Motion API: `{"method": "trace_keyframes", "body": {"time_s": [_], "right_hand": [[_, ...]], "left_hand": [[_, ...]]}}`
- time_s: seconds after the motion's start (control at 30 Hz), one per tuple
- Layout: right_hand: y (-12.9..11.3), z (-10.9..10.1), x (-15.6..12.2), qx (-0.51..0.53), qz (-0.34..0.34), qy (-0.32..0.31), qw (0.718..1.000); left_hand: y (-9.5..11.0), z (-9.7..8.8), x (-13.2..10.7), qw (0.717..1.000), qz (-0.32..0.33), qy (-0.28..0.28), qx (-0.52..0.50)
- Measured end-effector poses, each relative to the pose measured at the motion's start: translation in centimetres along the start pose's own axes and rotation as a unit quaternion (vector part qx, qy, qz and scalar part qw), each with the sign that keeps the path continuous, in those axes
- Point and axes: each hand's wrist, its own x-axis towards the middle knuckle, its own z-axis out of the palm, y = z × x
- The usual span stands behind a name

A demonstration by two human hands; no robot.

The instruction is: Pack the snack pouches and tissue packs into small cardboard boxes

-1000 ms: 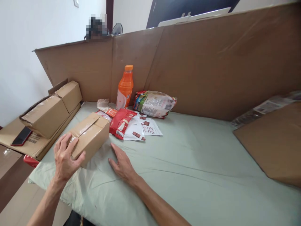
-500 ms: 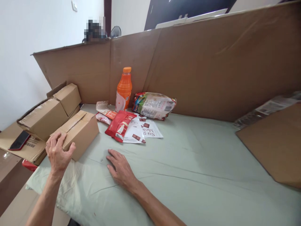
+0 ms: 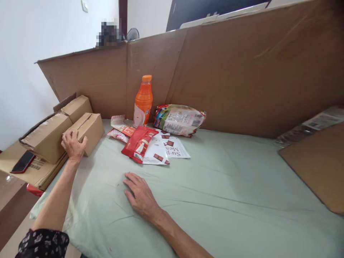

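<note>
My left hand (image 3: pixel 73 146) is on the near end of a small cardboard box (image 3: pixel 93 134), its fingers bent over the top edge and the thumb along the side. That box sits on the green-covered table, close beside other cardboard boxes (image 3: pixel 51 134). My right hand (image 3: pixel 140 195) rests on the cloth with its fingers stretched out and holds nothing. Beyond it lie a red snack packet (image 3: pixel 139 143), white packets with chocolate pictures (image 3: pixel 157 152) and a pink-and-orange packet (image 3: pixel 119 129). An orange drink bottle (image 3: pixel 143 102) stands upright behind them, next to a multicoloured plastic bag (image 3: pixel 179 120).
A tall cardboard wall (image 3: pixel 228 75) runs along the back of the table (image 3: pixel 228 204). Another cardboard flap (image 3: pixel 317 165) juts in at the right. A phone (image 3: pixel 23 162) lies on cardboard at the left. A person's head (image 3: pixel 109 34) shows above the wall.
My left hand has moved away from me with the small cardboard box, which now sits further back alongside the other boxes. My right hand has stayed about where it was.
</note>
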Motion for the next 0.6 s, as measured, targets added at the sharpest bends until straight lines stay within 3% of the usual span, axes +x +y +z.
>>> {"method": "trace_keyframes", "body": {"time_s": [0.6], "right_hand": [[0.8, 0.0, -0.2, -0.001, -0.023, 0.008, 1.0]], "left_hand": [[3.7, 5.8, 6.5, 0.998, 0.023, -0.061, 0.009]]}}
